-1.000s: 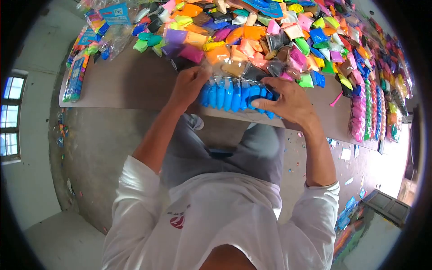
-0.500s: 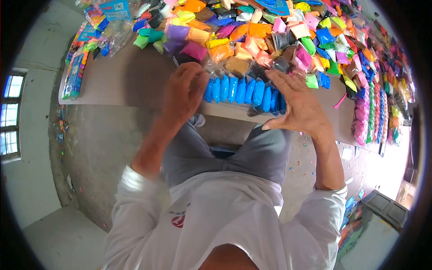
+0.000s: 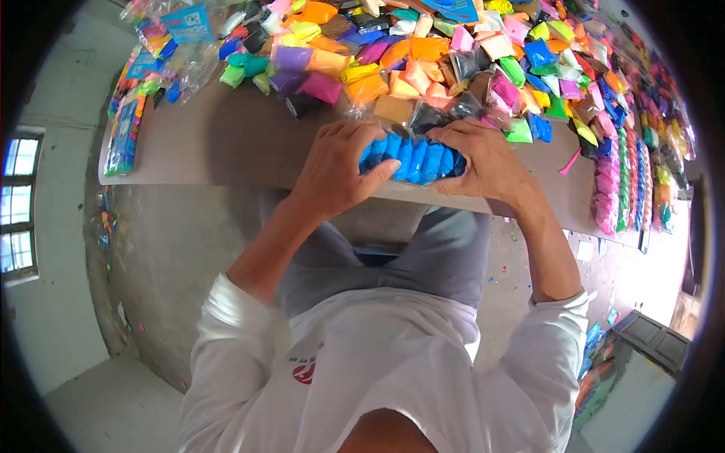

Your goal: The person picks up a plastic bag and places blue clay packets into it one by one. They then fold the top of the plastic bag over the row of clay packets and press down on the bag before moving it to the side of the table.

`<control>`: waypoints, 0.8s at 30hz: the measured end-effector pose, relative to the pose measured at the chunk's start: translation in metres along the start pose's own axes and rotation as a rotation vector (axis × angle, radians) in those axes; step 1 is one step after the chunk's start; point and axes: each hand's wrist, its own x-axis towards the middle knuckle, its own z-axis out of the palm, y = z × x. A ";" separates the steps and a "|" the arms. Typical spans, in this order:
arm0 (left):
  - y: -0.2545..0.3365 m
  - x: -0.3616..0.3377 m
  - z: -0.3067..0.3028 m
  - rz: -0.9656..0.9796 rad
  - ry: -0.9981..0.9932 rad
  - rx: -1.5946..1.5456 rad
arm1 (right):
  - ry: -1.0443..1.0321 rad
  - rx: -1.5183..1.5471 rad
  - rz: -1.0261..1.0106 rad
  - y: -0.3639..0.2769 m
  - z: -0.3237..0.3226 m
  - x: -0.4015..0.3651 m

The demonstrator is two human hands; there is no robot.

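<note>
A row of small blue packets (image 3: pixel 417 160) stands side by side near the table's front edge, apparently inside clear plastic. My left hand (image 3: pixel 340 166) wraps round the row's left end, thumb in front and fingers behind. Round the right end, my right hand (image 3: pixel 483 160) presses in the same way, so the row is squeezed between both palms. My hands hide the end packets. Just behind the row lie a tan packet (image 3: pixel 394 110) and a black packet (image 3: pixel 430 118).
A big heap of packets in many colours covers the back of the table (image 3: pixel 226 151). Filled clear bags (image 3: pixel 121 140) lie at the left end, and long packed rows (image 3: pixel 606 189) at the right. My legs (image 3: pixel 325 257) are close under the front edge.
My left hand has moved right, from beside the row onto its left end. My right hand has closed in, and the blue row is now shorter and pressed together.
</note>
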 end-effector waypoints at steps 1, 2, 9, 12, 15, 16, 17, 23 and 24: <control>0.000 -0.001 -0.003 -0.004 0.000 0.002 | 0.055 -0.104 0.000 -0.006 -0.001 -0.003; 0.001 -0.001 -0.006 0.022 -0.003 0.029 | 0.054 -0.101 -0.003 -0.013 -0.002 -0.005; 0.015 0.016 -0.021 0.159 -0.053 0.075 | 0.189 -0.289 0.111 -0.034 0.013 -0.011; 0.012 0.019 0.005 0.181 -0.102 0.018 | 0.141 -0.226 0.142 -0.024 0.019 -0.006; 0.007 0.021 0.015 0.146 -0.148 -0.044 | 0.122 -0.190 0.111 -0.013 0.019 -0.002; 0.006 0.020 0.017 0.153 -0.149 -0.049 | 0.153 -0.174 0.060 -0.011 0.019 -0.003; 0.005 0.020 0.018 0.156 -0.160 -0.056 | 0.156 -0.180 0.064 -0.010 0.019 -0.004; 0.009 0.020 0.009 0.152 -0.166 -0.040 | 0.303 -0.195 -0.028 -0.023 -0.006 -0.021; 0.009 0.020 0.007 0.160 -0.155 -0.014 | 0.351 -0.181 0.014 -0.021 -0.018 -0.030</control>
